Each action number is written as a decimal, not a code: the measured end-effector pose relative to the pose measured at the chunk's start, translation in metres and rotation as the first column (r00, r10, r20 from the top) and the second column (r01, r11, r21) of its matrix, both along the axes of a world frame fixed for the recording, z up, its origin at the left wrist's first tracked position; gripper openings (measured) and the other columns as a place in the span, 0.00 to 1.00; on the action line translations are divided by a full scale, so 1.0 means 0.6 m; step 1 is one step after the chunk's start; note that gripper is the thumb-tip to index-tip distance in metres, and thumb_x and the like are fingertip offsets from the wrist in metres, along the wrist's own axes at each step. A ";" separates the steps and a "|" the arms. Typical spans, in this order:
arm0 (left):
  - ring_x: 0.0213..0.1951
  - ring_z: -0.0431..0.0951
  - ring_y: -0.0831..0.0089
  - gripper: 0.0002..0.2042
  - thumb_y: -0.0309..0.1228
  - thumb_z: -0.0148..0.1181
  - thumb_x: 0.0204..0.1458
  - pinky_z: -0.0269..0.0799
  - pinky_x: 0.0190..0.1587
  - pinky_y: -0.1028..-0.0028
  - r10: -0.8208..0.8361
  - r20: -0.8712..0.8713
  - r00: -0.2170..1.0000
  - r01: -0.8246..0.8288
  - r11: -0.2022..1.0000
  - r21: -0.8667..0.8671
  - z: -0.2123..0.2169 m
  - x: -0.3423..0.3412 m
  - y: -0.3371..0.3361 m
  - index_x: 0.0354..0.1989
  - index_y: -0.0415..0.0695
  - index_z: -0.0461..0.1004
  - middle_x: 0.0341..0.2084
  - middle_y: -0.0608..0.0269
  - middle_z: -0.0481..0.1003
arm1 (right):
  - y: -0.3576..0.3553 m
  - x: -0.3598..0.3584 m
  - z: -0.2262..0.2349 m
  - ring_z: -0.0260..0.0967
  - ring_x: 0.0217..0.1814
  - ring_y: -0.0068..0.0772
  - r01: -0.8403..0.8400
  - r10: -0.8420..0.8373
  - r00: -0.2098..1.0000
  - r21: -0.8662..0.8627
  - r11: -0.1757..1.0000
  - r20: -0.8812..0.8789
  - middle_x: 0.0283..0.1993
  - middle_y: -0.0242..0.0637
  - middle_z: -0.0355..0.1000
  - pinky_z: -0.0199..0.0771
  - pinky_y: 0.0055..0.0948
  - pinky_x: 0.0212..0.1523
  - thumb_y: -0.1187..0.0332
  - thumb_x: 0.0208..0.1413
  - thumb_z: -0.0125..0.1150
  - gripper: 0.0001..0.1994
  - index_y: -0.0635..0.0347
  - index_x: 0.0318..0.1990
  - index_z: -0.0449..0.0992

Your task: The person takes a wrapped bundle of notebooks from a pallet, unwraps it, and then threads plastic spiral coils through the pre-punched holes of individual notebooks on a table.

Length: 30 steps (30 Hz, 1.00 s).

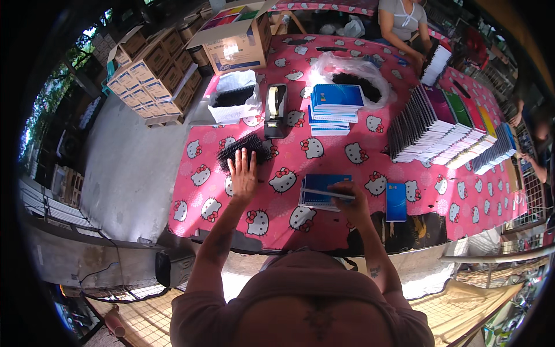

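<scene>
My left hand (245,176) reaches forward with its fingers stretched out flat over a bunch of black binding coils (248,146). In my right hand (355,202) is a thin notebook (328,193), seen nearly edge-on and gripped at its right end. Directly under it lies a small pile of blue-covered notebooks (318,183), with a row of holes or coil along the edge. To the right of that hand a single narrow blue notebook (396,202) lies flat on the table.
The pink patterned tablecloth (341,153) carries a tape dispenser (276,110), a white box of black coils (234,98), blue notebooks (336,95) stacked beside a plastic bag of coils (370,87), and rows of colourful notebooks (433,124). Cartons (156,72) stand left. Another person (404,26) works opposite.
</scene>
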<state>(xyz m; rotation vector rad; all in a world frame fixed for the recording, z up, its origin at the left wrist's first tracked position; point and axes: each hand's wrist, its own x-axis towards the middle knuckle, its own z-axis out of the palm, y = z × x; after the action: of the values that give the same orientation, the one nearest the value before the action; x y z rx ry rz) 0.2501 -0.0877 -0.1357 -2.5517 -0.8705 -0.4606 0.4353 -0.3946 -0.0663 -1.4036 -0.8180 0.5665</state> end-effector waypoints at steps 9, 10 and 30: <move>0.51 0.71 0.54 0.15 0.33 0.54 0.58 0.69 0.52 0.60 -0.125 0.171 0.977 0.187 0.885 -0.426 0.022 0.001 -0.064 0.52 0.42 0.70 0.53 0.50 0.69 | 0.005 0.001 -0.002 0.73 0.45 0.21 -0.005 0.005 1.000 0.007 1.000 -0.019 0.43 0.34 0.79 0.73 0.26 0.48 0.77 0.53 0.64 0.16 0.60 0.51 0.77; 0.49 0.72 0.54 0.14 0.33 0.54 0.58 0.69 0.51 0.59 -0.142 0.254 0.957 0.236 0.888 -0.395 0.023 -0.003 -0.065 0.51 0.42 0.70 0.52 0.50 0.69 | 0.007 -0.002 0.005 0.72 0.45 0.20 0.000 0.002 0.999 0.039 0.999 -0.048 0.42 0.33 0.79 0.73 0.25 0.47 0.77 0.53 0.64 0.16 0.61 0.51 0.76; 0.21 0.74 0.69 0.10 0.28 0.61 0.56 0.69 0.25 0.73 -0.070 0.774 0.629 0.722 0.421 -0.549 0.204 0.028 -0.216 0.46 0.40 0.79 0.28 0.55 0.76 | 0.000 0.019 -0.013 0.68 0.37 0.13 -0.047 0.039 0.997 -0.122 0.991 -0.064 0.38 0.26 0.76 0.69 0.18 0.36 0.74 0.57 0.63 0.14 0.60 0.51 0.79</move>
<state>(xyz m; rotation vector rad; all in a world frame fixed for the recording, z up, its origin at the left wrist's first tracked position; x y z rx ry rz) 0.2667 -0.2172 -0.0134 -3.6531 -0.6755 -1.5438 0.4469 -0.3948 -0.0739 -1.4767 -0.7759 0.7004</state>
